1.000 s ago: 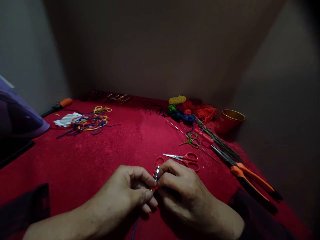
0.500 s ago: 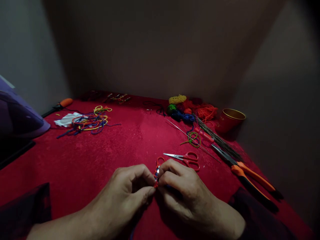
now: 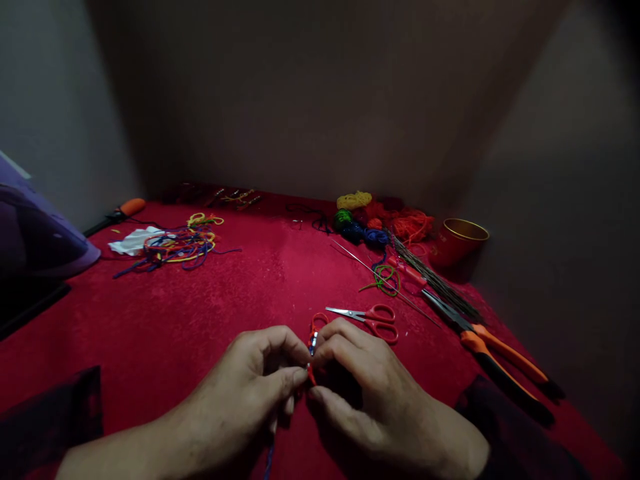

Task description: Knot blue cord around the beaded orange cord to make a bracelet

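Observation:
Both my hands meet low in the middle of the red cloth. My left hand pinches a small knotted cord piece, red with blue and silver bits and a red loop at its far end. My right hand pinches the same piece from the other side, thumb and fingers curled round it. A blue cord end trails down under my left wrist. Small red-handled scissors lie just beyond my right hand.
Loose coloured cords and a white scrap lie at back left. Skeins of thread, a long needle, a bundle of thin sticks, orange-handled pliers and a red cup sit at right. A purple object stands at far left.
My fingers have shifted on the cord piece: the right thumb has dropped lower and the left fingertips have closed nearer to it. Nothing else on the cloth has moved.

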`<state>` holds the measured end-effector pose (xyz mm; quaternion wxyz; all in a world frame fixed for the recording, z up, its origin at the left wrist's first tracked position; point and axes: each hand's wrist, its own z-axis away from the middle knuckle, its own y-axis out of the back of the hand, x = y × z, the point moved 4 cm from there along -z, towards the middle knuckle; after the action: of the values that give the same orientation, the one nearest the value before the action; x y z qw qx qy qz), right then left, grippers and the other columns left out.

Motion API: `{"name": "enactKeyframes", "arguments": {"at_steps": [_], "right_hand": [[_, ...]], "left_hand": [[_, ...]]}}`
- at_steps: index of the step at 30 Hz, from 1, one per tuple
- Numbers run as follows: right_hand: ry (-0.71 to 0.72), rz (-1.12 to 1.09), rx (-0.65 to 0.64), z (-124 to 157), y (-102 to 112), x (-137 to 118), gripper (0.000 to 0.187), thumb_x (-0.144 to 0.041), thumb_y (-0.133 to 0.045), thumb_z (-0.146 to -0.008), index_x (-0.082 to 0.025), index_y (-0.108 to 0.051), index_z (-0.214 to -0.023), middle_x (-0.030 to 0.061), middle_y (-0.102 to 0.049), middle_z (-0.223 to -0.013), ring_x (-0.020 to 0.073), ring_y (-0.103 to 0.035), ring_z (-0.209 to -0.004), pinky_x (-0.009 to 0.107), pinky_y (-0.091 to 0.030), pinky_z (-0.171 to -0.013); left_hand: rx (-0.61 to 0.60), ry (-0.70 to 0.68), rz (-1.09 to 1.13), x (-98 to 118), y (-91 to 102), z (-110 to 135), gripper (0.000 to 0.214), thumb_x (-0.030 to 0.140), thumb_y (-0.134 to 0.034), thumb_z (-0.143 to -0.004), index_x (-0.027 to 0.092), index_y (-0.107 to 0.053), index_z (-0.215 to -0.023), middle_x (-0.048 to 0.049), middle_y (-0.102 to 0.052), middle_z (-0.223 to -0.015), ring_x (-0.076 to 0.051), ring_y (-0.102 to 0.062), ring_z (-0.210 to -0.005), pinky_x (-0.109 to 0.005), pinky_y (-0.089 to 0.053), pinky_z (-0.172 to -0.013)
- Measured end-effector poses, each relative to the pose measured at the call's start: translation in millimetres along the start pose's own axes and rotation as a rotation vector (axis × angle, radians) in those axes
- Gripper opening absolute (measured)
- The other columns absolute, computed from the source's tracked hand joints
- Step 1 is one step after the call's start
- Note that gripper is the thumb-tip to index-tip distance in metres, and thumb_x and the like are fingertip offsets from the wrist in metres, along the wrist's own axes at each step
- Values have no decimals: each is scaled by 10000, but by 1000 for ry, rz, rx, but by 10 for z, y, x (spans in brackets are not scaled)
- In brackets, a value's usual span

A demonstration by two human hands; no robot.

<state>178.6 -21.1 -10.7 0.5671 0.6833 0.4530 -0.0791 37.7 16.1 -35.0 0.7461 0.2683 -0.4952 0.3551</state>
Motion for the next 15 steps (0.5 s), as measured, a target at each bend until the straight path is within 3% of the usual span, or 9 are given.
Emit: {"name": "enactKeyframes", "arguments": {"at_steps": [8, 15], "right_hand": [[53, 39, 47, -6, -72, 56, 113, -61, -501, -832, -154, -563, -845, 63, -553, -846, 169, -495, -747, 291, -429, -635], [74, -23, 60, -13, -61, 63, 159, -27, -499, -814, -159, -570, -865, 61, -567, -843, 166, -507, -750, 288, -436, -646]], "left_hand": [[33, 19, 37, -43, 8, -3, 54, 181, -557, -736, 157, -590, -773, 45, -531, -547, -91, -456, -474, -200, -329, -454], [31, -19, -2, -53, 30, 3, 122, 263, -579, -770, 147, -619, -778, 33, -531, -526, -91, -459, -463, -193, -313, -446]]}}
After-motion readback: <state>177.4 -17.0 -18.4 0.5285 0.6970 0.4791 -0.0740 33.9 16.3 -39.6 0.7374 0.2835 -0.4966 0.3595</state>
